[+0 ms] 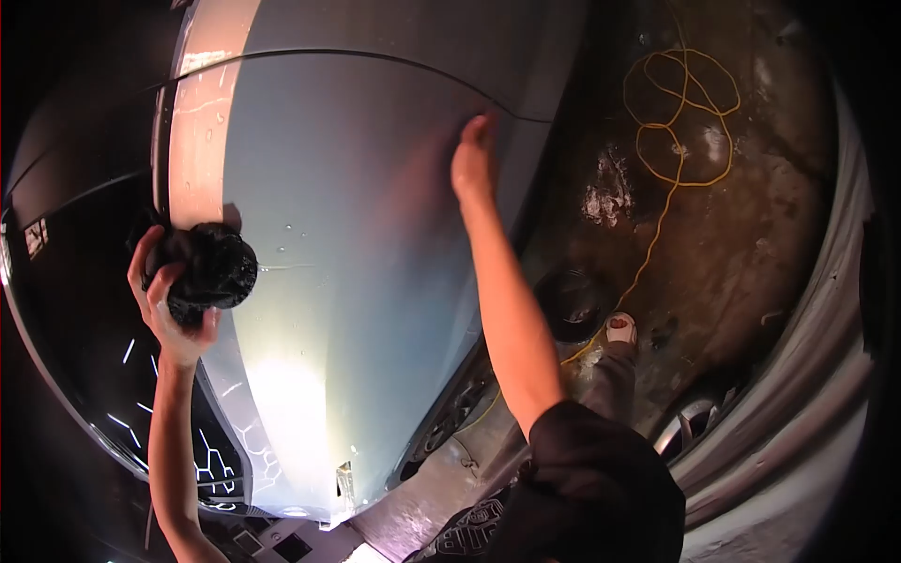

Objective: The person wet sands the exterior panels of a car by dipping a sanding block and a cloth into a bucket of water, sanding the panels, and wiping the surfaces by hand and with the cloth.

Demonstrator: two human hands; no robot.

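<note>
My left hand (169,305) is wrapped around a bunched, wet-looking black wash sponge (211,267). The sponge rests against the car's grey-blue body panel (347,225), near its border with the dark glass. Farther along the same panel, towards its other side, is my right hand (473,159). No object shows in it, and its fingers appear loosely extended, partly turned from view. Its blurred reflection shows in the paint; I cannot tell whether it touches. Water drops and a bright light reflection lie on the panel.
A yellow cord (683,178) lies in loops on the wet brown floor (751,235). Near my foot (620,328) is a dark round tub (571,305). Grey draped sheeting (798,441) hangs at the right. Dark car glass (84,310) curves along the left.
</note>
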